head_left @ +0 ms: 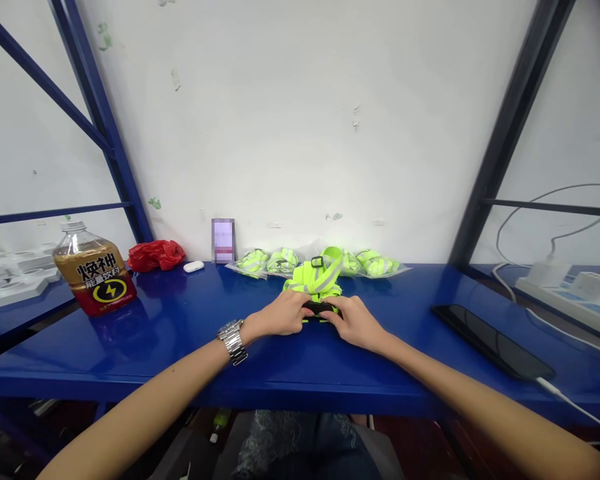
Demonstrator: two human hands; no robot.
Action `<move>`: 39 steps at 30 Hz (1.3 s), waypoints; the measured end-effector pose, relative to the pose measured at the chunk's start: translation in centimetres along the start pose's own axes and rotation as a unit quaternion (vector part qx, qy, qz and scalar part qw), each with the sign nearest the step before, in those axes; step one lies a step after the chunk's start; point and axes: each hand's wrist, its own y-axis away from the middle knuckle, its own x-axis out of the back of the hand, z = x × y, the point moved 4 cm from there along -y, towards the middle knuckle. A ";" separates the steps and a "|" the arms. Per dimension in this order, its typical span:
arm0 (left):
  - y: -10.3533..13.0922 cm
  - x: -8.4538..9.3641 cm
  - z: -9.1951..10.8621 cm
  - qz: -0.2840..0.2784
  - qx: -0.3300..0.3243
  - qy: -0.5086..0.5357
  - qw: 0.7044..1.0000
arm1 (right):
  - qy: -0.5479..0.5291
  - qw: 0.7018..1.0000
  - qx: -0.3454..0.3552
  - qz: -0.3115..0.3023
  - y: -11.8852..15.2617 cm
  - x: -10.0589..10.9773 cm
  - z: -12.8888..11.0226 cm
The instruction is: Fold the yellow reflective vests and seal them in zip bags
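Note:
A bundle of neon yellow-green strap point(313, 277) with grey reflective stripes and a black slider lies on the blue table. At its near side is a black buckle-like piece point(320, 307). My left hand point(283, 313), with a metal watch on the wrist, pinches the left end of that black piece. Its right end is pinched between the thumb and fingers of my right hand point(355, 323). The two hands are close together, a small gap between them, and the fingers partly cover the black piece.
Behind the bundle, bagged yellow-green straps point(380, 263) lie along the wall. A large drink bottle point(100, 273), a red plastic bag point(156, 255), a white case point(193, 267) and an upright phone point(223, 240) are leftward. To the right are a cabled black phone point(493, 341) and power strip point(575, 303).

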 end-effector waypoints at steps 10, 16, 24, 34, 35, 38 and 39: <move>-1.6 -0.4 -1.6 0.010 0.094 0.099 0.991 | -0.085 0.992 -0.035 0.083 -0.3 0.6 -0.1; -1.1 -0.6 -1.4 0.015 0.059 0.070 0.996 | -0.073 0.991 0.021 0.107 -0.5 -0.2 0.4; 0.0 -1.7 -1.9 0.097 0.024 -0.008 0.995 | -0.057 0.996 0.019 0.066 -1.1 -0.5 1.3; 2.2 -1.2 0.4 0.106 -0.100 -0.075 0.986 | -0.026 0.999 -0.010 0.015 -1.4 -0.6 1.8; 2.4 -1.1 0.4 0.096 -0.103 -0.072 0.987 | -0.023 1.000 -0.009 0.010 -1.4 -0.6 1.9; 2.5 -1.0 0.1 0.064 -0.108 -0.067 0.990 | -0.024 1.000 0.007 -0.001 -1.2 -0.4 1.8; 2.3 -1.0 0.0 0.054 -0.109 -0.066 0.990 | -0.025 0.999 0.020 -0.008 -1.0 -0.2 1.6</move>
